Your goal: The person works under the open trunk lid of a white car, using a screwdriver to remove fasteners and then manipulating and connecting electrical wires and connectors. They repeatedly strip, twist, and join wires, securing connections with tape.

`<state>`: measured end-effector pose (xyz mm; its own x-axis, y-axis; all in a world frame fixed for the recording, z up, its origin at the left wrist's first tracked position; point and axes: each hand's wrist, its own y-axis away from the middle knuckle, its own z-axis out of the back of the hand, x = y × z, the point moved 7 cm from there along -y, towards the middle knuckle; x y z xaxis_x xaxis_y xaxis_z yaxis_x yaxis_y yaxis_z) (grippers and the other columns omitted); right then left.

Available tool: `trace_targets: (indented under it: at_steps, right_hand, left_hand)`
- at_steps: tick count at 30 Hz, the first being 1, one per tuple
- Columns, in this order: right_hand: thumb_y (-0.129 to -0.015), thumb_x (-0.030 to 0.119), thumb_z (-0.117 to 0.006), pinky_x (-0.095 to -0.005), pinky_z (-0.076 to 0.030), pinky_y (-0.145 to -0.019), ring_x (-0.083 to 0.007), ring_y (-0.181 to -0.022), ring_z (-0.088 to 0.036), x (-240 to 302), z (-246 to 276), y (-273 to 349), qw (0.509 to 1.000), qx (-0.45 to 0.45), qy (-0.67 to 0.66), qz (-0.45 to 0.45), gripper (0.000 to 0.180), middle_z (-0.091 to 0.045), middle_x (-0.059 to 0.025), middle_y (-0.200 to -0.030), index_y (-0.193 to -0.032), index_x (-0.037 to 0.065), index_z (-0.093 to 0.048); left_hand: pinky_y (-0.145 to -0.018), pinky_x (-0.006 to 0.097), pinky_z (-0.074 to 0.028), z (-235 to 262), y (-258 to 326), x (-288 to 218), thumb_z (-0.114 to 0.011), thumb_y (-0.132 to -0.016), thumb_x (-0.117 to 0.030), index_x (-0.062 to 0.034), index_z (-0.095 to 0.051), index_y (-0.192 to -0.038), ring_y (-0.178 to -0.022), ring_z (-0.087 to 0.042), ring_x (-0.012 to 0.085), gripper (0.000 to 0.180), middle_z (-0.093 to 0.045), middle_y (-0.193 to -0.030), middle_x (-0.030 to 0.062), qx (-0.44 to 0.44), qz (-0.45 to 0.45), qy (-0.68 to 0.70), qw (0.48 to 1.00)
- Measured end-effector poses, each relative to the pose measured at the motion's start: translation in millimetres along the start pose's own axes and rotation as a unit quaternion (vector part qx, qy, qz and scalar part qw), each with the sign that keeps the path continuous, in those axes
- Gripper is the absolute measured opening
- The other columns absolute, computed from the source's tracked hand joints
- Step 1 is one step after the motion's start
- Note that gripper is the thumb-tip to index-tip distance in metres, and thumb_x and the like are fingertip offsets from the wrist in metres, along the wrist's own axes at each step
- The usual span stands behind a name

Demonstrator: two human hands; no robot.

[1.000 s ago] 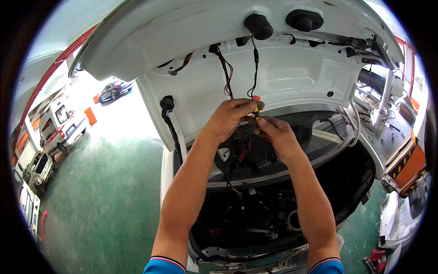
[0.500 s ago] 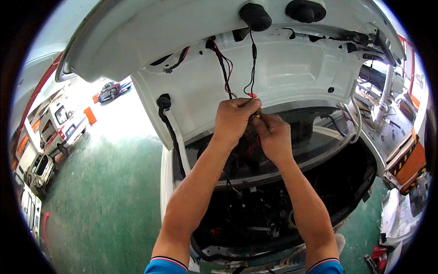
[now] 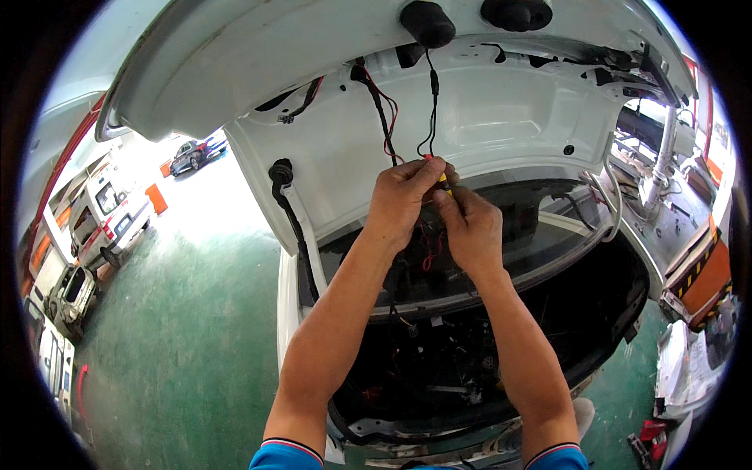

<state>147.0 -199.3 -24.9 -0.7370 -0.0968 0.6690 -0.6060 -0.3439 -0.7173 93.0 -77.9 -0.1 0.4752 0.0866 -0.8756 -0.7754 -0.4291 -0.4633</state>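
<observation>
A white car's boot lid (image 3: 501, 117) stands raised above me, its bare inner side facing me. Thin black and red wires (image 3: 388, 117) hang down from holes in the lid. My left hand (image 3: 403, 200) and my right hand (image 3: 470, 223) meet just under the lid, fingertips together. Both pinch the wire ends and a small yellow connector (image 3: 443, 180) between them. More red wire (image 3: 427, 251) trails down below my hands. The open boot (image 3: 470, 360) lies dark beneath my forearms.
A black rubber cable sleeve (image 3: 290, 204) runs from the lid's left side into the body. Green workshop floor (image 3: 172, 329) spreads to the left, with parked vans (image 3: 110, 219) beyond. An orange and black striped block (image 3: 701, 274) and loose car parts (image 3: 689, 368) stand at the right.
Both hands have risen slightly toward the lid while staying joined on the wire ends. The view has tilted up a little.
</observation>
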Motion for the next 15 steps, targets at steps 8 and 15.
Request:
trace_targets:
  at_steps: [8, 15]
  right_hand:
    - [-0.099, 0.029, -0.064, -0.0318, -0.04, -0.061, -0.0159, -0.06, -0.045, -11, -41, 19, 0.66, 0.132, -0.697, -0.248, 0.029, -0.052, 0.0014, -0.065, -0.085, 0.004, -0.064]
    - [-0.097, 0.03, -0.065, -0.0327, -0.044, -0.058, -0.0153, -0.062, -0.055, -17, -29, 68, 0.995, 0.058, -0.068, -0.04, 0.035, -0.062, -0.0031, -0.069, -0.08, 0.0, -0.064]
  left_hand:
    - [-0.069, 0.033, -0.057, -11, -4, 5, -0.067, -0.096, -0.029, 0.0032, -0.067, -0.095, -0.079, -0.067, 0.0224, 0.032, -0.07, -0.091, 0.0178, 0.044, 0.061, 0.129, 0.989]
    - [-0.088, 0.04, -0.056, 60, -47, -42, -0.064, -0.098, -0.029, 0.0021, -0.062, -0.105, -0.094, -0.069, 0.0292, 0.031, -0.069, -0.102, 0.0158, -0.099, -0.067, 0.183, 0.976]
